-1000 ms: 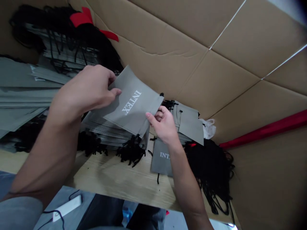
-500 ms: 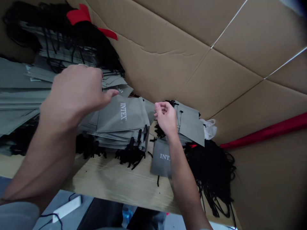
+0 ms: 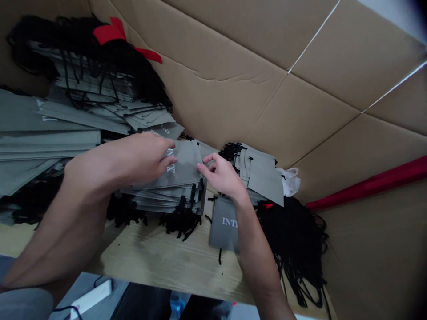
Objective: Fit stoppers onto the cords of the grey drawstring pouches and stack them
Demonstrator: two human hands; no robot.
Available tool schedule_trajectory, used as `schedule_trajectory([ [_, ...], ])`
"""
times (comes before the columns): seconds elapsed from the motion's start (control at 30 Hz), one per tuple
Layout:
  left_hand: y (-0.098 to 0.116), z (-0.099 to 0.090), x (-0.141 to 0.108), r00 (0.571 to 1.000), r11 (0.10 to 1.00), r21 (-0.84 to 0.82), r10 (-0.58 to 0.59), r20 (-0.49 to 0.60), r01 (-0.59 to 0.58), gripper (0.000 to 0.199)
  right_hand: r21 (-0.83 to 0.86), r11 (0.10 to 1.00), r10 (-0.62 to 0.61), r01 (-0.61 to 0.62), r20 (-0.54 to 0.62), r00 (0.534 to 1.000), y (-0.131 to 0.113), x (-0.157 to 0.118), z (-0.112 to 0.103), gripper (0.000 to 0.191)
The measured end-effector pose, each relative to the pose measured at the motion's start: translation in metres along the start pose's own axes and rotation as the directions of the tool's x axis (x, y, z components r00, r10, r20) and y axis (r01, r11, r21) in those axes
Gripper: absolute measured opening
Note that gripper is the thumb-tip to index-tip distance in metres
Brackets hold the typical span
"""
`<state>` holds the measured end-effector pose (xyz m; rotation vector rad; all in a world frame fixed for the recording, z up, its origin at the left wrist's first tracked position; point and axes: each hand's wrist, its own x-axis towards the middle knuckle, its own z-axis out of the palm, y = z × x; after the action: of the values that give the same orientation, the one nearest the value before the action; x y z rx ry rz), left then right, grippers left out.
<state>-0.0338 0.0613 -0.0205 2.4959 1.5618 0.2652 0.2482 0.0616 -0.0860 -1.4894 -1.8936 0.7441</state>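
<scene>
A stack of grey drawstring pouches (image 3: 185,162) printed INTEX lies in the middle of the table, with black cord ends at its front side. Over its left part is my left hand (image 3: 143,158), thumb and forefinger apart above the lettering; the other fingers are hidden. At the stack's right edge, my right hand (image 3: 223,177) has its thumb and forefinger tips parted by the top pouch's corner. Whether either hand touches the pouch I cannot tell. A single grey pouch (image 3: 224,229) lies below my right wrist, partly covered by the forearm.
More grey pouches (image 3: 50,144) are piled at left, behind them a black-corded bundle with a red band (image 3: 111,32). On the right lie another pouch stack (image 3: 265,173), black cords (image 3: 293,244) and a white plastic bag (image 3: 290,181). Cardboard walls (image 3: 230,102) rise behind.
My left hand has come down and right onto the middle stack. My right hand has shifted left and lower to the stack's right edge, its thumb and forefinger now spread.
</scene>
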Motion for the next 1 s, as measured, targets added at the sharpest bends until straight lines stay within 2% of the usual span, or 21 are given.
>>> schedule_trajectory([
  [0.1, -0.002, -0.005, 0.008, 0.995, 0.992, 0.091, -0.094, 0.040, 0.090, 0.046, -0.020, 1.000, -0.021, 0.021, 0.039, 0.999, -0.010, -0.012, 0.005, 0.025],
  [0.17, -0.004, -0.008, 0.011, 0.989, 0.983, 0.129, -0.138, 0.048, 0.131, 0.048, -0.028, 0.999, -0.023, 0.024, 0.038, 0.999, -0.012, -0.013, 0.006, 0.035],
  [0.23, -0.007, -0.009, 0.011, 0.986, 0.980, 0.138, -0.154, 0.062, 0.144, 0.046, -0.039, 0.999, -0.024, 0.024, -0.012, 1.000, -0.010, -0.005, 0.007, 0.046],
  [0.37, -0.012, -0.008, 0.013, 0.988, 0.988, 0.096, -0.131, 0.086, 0.123, 0.051, -0.038, 0.997, -0.073, 0.068, -0.164, 0.984, 0.000, 0.037, 0.010, 0.051],
  [0.47, -0.018, -0.006, 0.017, 0.988, 0.989, 0.090, -0.124, 0.093, 0.116, 0.059, 0.007, 0.993, -0.119, 0.122, -0.152, 0.981, 0.012, 0.072, 0.019, 0.071],
  [0.53, -0.021, -0.005, 0.019, 0.988, 0.988, 0.104, -0.124, 0.096, 0.114, 0.061, 0.047, 0.993, -0.103, 0.110, -0.124, 0.987, 0.021, 0.089, 0.027, 0.082],
  [0.6, -0.025, -0.006, 0.021, 0.988, 0.987, 0.119, -0.118, 0.103, 0.105, 0.068, 0.084, 0.992, -0.081, 0.090, -0.107, 0.991, 0.029, 0.099, 0.036, 0.078],
  [0.73, -0.032, -0.009, 0.023, 0.977, 0.975, 0.156, -0.178, 0.116, 0.159, 0.086, 0.145, 0.986, -0.064, 0.084, -0.134, 0.989, 0.039, 0.105, 0.048, 0.047],
  [0.83, -0.035, -0.011, 0.023, 0.961, 0.957, 0.181, -0.248, 0.119, 0.225, 0.077, 0.187, 0.977, -0.070, 0.102, -0.173, 0.983, 0.041, 0.105, 0.051, 0.035],
  [0.9, -0.035, -0.012, 0.021, 0.956, 0.951, 0.193, -0.267, 0.121, 0.242, 0.069, 0.220, 0.968, -0.084, 0.123, -0.178, 0.980, 0.040, 0.104, 0.051, 0.034],
  [1.0, -0.030, -0.013, 0.018, 0.957, 0.951, 0.200, -0.263, 0.121, 0.236, 0.061, 0.272, 0.949, -0.116, 0.160, -0.170, 0.979, 0.037, 0.103, 0.053, 0.047],
])
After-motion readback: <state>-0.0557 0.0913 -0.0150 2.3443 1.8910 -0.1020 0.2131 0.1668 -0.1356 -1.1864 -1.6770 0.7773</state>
